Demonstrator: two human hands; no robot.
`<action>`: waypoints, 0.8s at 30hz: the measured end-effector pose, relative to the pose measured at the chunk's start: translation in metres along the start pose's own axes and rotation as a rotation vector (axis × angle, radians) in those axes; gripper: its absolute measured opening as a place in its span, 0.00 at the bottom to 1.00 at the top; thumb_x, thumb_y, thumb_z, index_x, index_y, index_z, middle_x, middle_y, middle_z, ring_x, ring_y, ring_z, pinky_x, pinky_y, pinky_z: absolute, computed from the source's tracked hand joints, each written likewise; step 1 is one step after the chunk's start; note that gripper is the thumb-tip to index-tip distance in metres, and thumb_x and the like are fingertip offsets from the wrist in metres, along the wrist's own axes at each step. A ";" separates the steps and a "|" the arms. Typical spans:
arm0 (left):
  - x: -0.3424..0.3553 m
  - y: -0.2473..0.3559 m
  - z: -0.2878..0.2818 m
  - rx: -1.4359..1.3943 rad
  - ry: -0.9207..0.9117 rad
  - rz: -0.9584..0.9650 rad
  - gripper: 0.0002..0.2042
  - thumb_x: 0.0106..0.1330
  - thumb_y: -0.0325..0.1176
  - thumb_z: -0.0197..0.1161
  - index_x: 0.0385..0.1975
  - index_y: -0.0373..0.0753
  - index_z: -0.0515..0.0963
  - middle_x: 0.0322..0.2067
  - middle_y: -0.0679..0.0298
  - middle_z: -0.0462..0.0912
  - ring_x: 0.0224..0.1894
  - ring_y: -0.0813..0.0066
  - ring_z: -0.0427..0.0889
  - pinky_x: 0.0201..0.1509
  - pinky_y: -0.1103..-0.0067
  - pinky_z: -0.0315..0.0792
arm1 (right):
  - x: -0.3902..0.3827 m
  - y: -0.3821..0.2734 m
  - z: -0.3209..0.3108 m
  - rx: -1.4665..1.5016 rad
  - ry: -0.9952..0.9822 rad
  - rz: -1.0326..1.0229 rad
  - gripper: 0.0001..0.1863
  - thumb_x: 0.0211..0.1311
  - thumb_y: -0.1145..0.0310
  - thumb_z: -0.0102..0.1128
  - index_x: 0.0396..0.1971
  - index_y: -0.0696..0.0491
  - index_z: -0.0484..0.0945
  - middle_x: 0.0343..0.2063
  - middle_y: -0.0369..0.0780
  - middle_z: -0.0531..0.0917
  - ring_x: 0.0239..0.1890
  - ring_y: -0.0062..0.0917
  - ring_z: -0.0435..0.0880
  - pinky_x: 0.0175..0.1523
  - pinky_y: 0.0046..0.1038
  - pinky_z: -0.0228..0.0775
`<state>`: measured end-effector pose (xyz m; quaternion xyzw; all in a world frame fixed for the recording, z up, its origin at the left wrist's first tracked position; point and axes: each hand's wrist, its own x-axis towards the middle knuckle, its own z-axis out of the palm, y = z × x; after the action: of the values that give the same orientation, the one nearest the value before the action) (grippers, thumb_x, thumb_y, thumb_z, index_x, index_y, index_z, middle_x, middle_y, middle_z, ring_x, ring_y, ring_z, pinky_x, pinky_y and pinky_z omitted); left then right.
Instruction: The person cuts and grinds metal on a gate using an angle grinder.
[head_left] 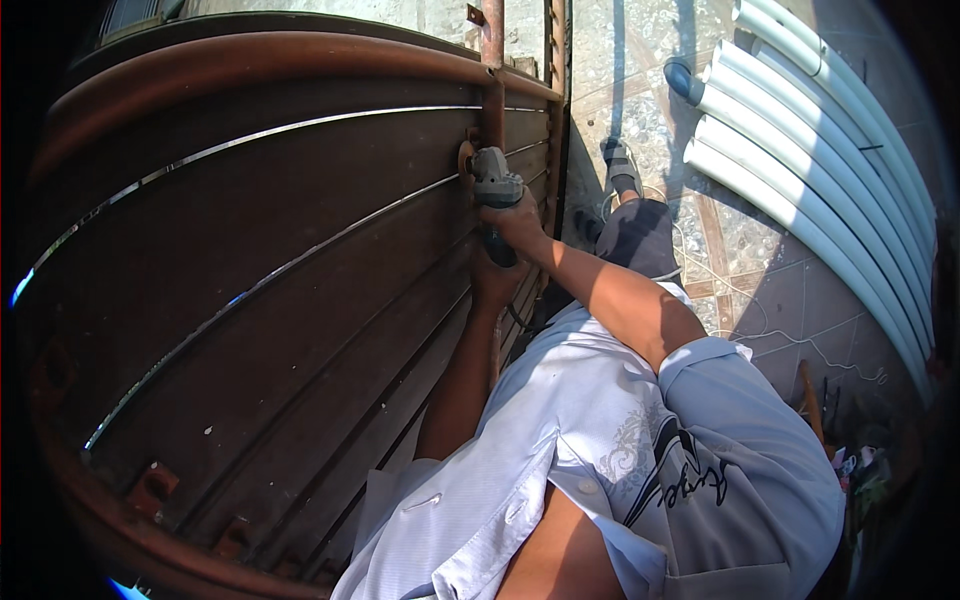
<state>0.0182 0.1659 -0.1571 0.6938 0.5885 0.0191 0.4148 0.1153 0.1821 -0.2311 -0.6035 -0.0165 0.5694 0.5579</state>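
An angle grinder (pixel 496 172) with a grey head is held against the rusty red metal gate (pixel 230 230), its disc (pixel 464 160) beside a vertical post (pixel 492 120). My right hand (pixel 515 220) is closed around the grinder's body just behind the head. Below it, my left hand (pixel 492 270) grips the dark rear part of the tool, partly hidden by the tool and my right arm. A dark cord hangs from the grinder's lower end.
Long white pipes (pixel 800 200) lie on the patterned floor (pixel 630 90) at the right. A pale cord (pixel 760 335) snakes across the floor near my feet. A wooden handle and cluttered items (pixel 865 455) are at the lower right.
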 end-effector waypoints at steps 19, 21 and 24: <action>0.009 0.012 -0.006 -0.034 -0.035 -0.036 0.34 0.47 0.36 0.74 0.57 0.36 0.69 0.49 0.52 0.80 0.53 0.56 0.81 0.55 0.68 0.73 | 0.003 -0.022 0.003 0.013 0.031 -0.001 0.39 0.36 0.61 0.78 0.50 0.61 0.69 0.44 0.46 0.80 0.47 0.32 0.81 0.52 0.33 0.73; 0.012 0.008 -0.004 0.004 0.018 -0.017 0.34 0.47 0.36 0.74 0.57 0.36 0.69 0.51 0.51 0.79 0.54 0.56 0.80 0.56 0.67 0.73 | 0.003 -0.029 0.003 0.036 0.007 -0.014 0.38 0.36 0.61 0.78 0.49 0.61 0.70 0.43 0.46 0.81 0.46 0.32 0.82 0.51 0.32 0.74; 0.017 0.004 -0.001 -0.022 0.046 0.052 0.36 0.48 0.36 0.74 0.58 0.36 0.67 0.52 0.50 0.78 0.56 0.55 0.79 0.57 0.67 0.72 | 0.000 -0.035 0.004 -0.030 0.093 -0.057 0.37 0.36 0.62 0.78 0.48 0.61 0.70 0.42 0.46 0.81 0.45 0.31 0.82 0.50 0.32 0.74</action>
<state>0.0260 0.1809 -0.1618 0.7035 0.5795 0.0521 0.4081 0.1337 0.1978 -0.2056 -0.6369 -0.0164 0.5244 0.5649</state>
